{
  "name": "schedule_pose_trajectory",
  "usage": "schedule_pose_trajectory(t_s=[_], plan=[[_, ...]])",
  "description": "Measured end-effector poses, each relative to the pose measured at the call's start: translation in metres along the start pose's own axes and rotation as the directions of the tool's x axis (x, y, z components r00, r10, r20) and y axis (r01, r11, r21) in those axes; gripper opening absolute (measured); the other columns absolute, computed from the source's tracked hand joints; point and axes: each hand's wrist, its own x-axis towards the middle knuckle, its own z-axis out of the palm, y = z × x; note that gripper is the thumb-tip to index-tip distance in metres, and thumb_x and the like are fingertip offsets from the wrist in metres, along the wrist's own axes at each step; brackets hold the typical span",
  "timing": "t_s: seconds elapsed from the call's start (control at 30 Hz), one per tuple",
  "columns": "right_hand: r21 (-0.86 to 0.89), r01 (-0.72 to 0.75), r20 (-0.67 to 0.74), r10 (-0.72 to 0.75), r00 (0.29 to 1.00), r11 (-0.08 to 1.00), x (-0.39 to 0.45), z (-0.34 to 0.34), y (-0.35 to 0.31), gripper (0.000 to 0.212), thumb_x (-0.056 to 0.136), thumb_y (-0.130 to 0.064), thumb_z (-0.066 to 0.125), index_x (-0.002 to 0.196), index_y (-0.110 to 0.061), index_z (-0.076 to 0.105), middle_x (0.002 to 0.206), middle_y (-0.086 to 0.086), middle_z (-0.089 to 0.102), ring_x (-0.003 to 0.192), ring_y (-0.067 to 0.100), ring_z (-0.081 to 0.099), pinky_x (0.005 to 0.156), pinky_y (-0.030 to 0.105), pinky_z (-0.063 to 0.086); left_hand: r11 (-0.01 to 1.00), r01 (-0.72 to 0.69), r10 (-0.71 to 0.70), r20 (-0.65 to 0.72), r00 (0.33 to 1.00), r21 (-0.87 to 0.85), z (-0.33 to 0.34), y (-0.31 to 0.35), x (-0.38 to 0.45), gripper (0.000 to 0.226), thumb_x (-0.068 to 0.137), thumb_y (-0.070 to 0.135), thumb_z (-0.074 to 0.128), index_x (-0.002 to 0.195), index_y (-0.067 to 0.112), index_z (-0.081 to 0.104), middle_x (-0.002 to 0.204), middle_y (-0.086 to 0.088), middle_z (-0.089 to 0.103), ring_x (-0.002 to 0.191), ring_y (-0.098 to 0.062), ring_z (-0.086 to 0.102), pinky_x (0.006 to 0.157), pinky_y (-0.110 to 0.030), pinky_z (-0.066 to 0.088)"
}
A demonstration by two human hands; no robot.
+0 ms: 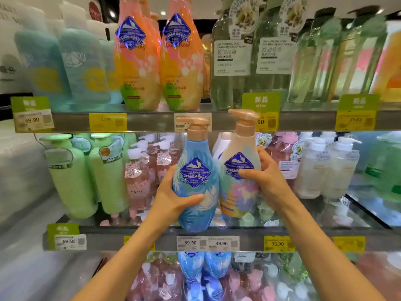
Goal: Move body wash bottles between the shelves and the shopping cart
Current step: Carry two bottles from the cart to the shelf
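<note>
Head view records the left hand (173,197) gripping the blue body wash bottle (196,187), thumb across its front and fingers wrapped behind. Right hand (263,178) grips the beige body wash bottle (239,170) likewise, thumb on the blue diamond label. Both bottles stand upright, sides touching, pump heads level with the upper shelf edge (152,121), bases at the front of the middle shelf (314,232); whether they rest on it cannot be told. Price tags reading 39.90 (208,243) sit directly below. Green bottles (86,174) and pink bottles (141,172) stand to the left, white pump bottles (325,168) to the right. Two orange bottles (158,57) occupy the shelf above.
</note>
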Motion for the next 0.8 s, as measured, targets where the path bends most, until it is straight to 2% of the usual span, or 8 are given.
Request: schedule_pose_trajectory(t_s=[0.13,0.23,0.33,0.47,0.57,0.67,0.8], plan=[[-0.008,-0.028,0.013,0.028,1.000,1.000,0.004,-0.004,0.018,0.070,0.045,-0.020,0.080,0.111,-0.020,0.056,0.097,0.004,0.072,0.087,0.021,0.069,0.069,0.030,0.056,1.000,0.003,-0.002,-0.028,1.000,0.023,0.002,-0.014,0.002,0.070,0.055,0.010,0.081,0.116,0.026,0.052,0.104,0.014,0.070,0.095,-0.007,0.067,0.077,-0.019,0.053],[-0.021,-0.058,0.008,0.058,0.998,0.998,0.004,-0.007,0.033,0.073,0.042,-0.021,0.081,0.111,-0.021,0.056,0.095,0.003,0.072,0.086,0.020,0.069,0.068,0.028,0.055,1.000,0.018,-0.018,-0.031,0.999,0.005,0.004,-0.022,0.004,0.074,0.054,0.004,0.088,0.115,0.025,0.052,0.102,0.012,0.071,0.093,-0.008,0.068,0.073,-0.017,0.053],[-0.033,-0.092,0.015,0.093,0.996,0.995,0.006,-0.010,0.047,0.075,0.041,-0.021,0.082,0.112,-0.023,0.057,0.096,0.001,0.071,0.088,0.018,0.069,0.068,0.027,0.055,1.000,0.023,-0.024,-0.032,0.999,-0.021,0.005,-0.029,0.007,0.071,0.056,0.006,0.087,0.115,0.025,0.052,0.101,0.012,0.071,0.093,-0.009,0.068,0.073,-0.018,0.053],[-0.025,-0.112,0.012,0.112,0.994,0.993,0.009,-0.014,0.061,0.071,0.042,-0.020,0.082,0.110,-0.024,0.060,0.104,0.008,0.069,0.094,0.024,0.067,0.074,0.034,0.056,0.998,0.033,-0.035,-0.046,0.998,-0.044,0.006,-0.036,0.012,0.070,0.051,0.008,0.082,0.113,0.022,0.053,0.101,0.009,0.071,0.092,-0.010,0.069,0.075,-0.020,0.054],[0.027,-0.156,0.023,0.156,0.988,0.987,0.011,-0.018,0.072,0.071,0.043,-0.018,0.081,0.110,-0.021,0.060,0.104,0.011,0.070,0.094,0.028,0.067,0.077,0.039,0.055,0.997,0.037,-0.040,-0.045,0.998,-0.065,0.006,-0.039,0.013,0.082,0.046,0.020,0.085,0.121,0.014,0.052,0.106,0.001,0.070,0.096,-0.013,0.068,0.075,-0.021,0.055],[0.077,-0.189,0.030,0.188,0.982,0.979,0.014,-0.021,0.078,0.071,0.043,-0.016,0.080,0.111,-0.016,0.059,0.101,0.011,0.071,0.091,0.027,0.068,0.073,0.035,0.056,0.997,0.043,-0.046,-0.051,0.998,-0.066,0.006,-0.043,0.015,0.077,0.050,0.007,0.082,0.121,0.012,0.052,0.103,0.002,0.071,0.094,-0.011,0.068,0.074,-0.019,0.053],[0.076,-0.204,0.072,0.199,0.977,0.976,0.020,-0.023,0.080,0.072,0.046,-0.017,0.079,0.115,-0.015,0.058,0.104,0.012,0.070,0.093,0.027,0.068,0.074,0.034,0.056,0.997,0.052,-0.055,-0.044,0.998,-0.065,0.005,-0.047,0.018,0.079,0.046,0.015,0.086,0.118,0.015,0.053,0.102,0.005,0.071,0.094,-0.012,0.068,0.074,-0.020,0.054]])
